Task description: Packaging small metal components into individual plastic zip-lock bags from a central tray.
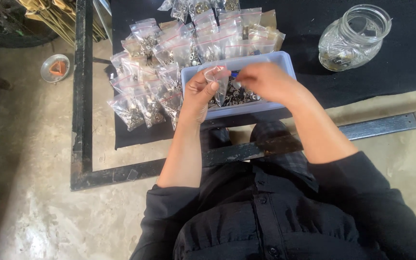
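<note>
Left hand (199, 94) pinches a small clear zip bag (216, 77) open over the pale blue tray (285, 65); right hand (261, 79) pinches at its mouth; keeping it upright seems wise.

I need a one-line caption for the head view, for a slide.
Both hands, left hand and right hand, hold a small clear bag over a pale blue tray of metal parts.

A small clear plastic bag (216, 77) with a red-striped zip edge is held upright and open just above a pale blue plastic tray (285, 62). The tray, rectangular and shallow, sits on the black tabletop (362, 82) near its front edge, holding a loose heap of small metal parts (239, 96).
</note>
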